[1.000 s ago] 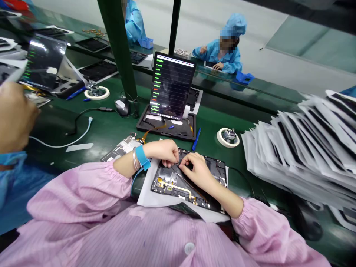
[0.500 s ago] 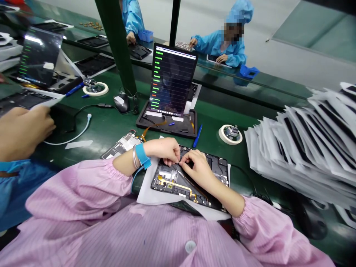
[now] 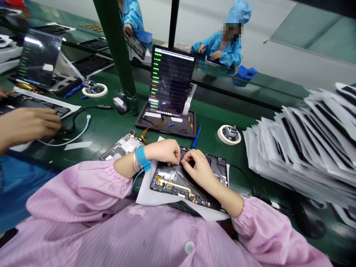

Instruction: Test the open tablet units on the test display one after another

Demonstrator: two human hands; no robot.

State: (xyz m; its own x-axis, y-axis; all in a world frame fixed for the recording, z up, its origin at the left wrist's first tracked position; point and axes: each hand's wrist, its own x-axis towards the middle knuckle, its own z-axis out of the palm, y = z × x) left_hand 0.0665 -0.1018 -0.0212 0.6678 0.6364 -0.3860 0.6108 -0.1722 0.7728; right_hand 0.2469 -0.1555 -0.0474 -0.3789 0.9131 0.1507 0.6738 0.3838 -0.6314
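Note:
An opened black tablet housing (image 3: 178, 189) lies on a white sheet (image 3: 144, 185) in front of me, a gold flex cable along its near left part. Above its upper middle, my left hand (image 3: 168, 151) has its fingers pinched together, a blue band around the wrist. Close beside it on the right is my right hand (image 3: 196, 163), thumb and forefinger pinched over the same spot. Whatever the fingertips hold is too small to make out. A bare circuit board (image 3: 122, 145) rests left of the housing.
Behind stands a lit screen (image 3: 171, 81) on a black tray (image 3: 167, 129). A blue pen (image 3: 197, 136), tape roll (image 3: 229, 135) and stacked sleeved parts (image 3: 294, 148) are at right. Left are a mouse (image 3: 121, 104) and a co-worker's hand (image 3: 36, 124). Others sit across.
My fingertips have drawn slightly apart from each other above the housing. The co-worker's hand at left has lowered the panel to the table. Across the bench, another person has tilted a housing up.

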